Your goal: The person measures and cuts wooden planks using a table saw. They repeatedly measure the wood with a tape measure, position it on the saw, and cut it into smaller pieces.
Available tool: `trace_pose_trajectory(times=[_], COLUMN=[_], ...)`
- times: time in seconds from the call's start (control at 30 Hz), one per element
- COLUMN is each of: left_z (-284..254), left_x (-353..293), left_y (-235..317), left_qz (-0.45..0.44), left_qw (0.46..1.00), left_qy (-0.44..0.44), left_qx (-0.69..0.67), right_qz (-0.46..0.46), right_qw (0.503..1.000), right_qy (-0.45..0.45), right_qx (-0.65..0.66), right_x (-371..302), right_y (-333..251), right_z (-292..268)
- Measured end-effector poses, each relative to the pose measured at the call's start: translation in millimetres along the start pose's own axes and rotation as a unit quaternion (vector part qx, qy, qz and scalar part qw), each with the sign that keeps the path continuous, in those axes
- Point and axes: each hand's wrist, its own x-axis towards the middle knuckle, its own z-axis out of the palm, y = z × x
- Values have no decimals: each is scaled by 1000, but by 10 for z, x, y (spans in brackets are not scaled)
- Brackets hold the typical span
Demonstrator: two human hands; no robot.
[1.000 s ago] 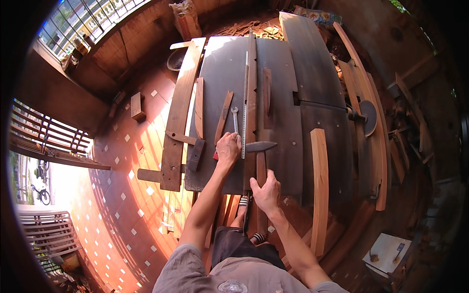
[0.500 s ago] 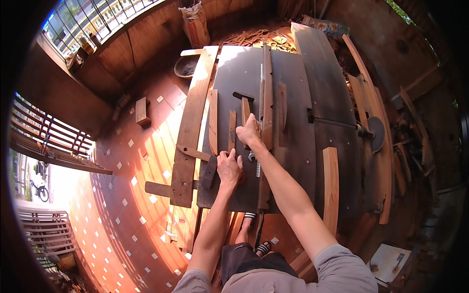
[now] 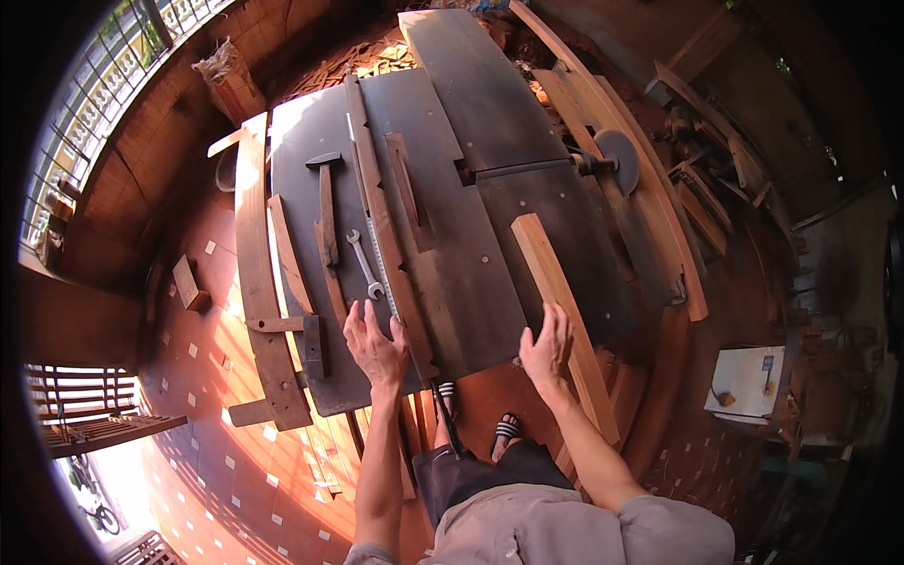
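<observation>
In the head view we saw both hands over the near part of the dark worktop [image 3: 471, 292], at the centre of the frame. The left hand [image 3: 377, 358] held nothing that we could see; its grip was spread, thumb and fingers apart, just below a wrench [image 3: 363, 264] and close to the lower end of a pale ruler [image 3: 380, 256]. We could not tell whether its thumb touched that ruler. The right hand [image 3: 548, 353], right of centre, also had its grip apart, overlapping the left edge of a light wooden beam [image 3: 586, 372]; we could not tell if they were in contact. The wrench lay left of centre, with a hammer [image 3: 326, 198] up and to its left, head toward the top of the frame. A long notched strip [image 3: 394, 254] ran along the ruler's right side. Farther left we found a dark block [image 3: 314, 348] with a light wooden arm, and a thick plank [image 3: 254, 245] at the worktop's left edge. A round grey disc [image 3: 617, 162] stood at upper right.
</observation>
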Motion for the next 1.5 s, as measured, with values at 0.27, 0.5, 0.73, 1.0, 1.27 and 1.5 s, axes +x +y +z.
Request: trace_pose_trajectory(times=[0.27, 0.5, 0.73, 1.0, 1.27, 1.5], left_z=[1160, 1094, -191, -123, 319, 388], left_x=[36, -963, -3083, -1675, -1057, -649], left_y=[749, 907, 1409, 1424, 1104, 930], left_qz=[62, -22, -261, -8, 21, 30], left_qw=[990, 994, 920, 996, 967, 964], left_qy=[-126, -100, -291, -55, -170, -203], left_qx=[8, 24, -35, 66, 191, 171], right_qz=[149, 89, 114, 72, 92, 92], right_qw=[965, 988, 908, 829, 835, 841], right_qy=[-134, -81, -218, -315, -325, -282], right_qx=[-167, 96, 340, 456, 434, 452], right_x=[-901, -1013, -1709, -2318, -2538, -2324], right_y=[1425, 1760, 1288, 707, 290, -35], right_z=[-257, -417, -1057, -659, -182, 48])
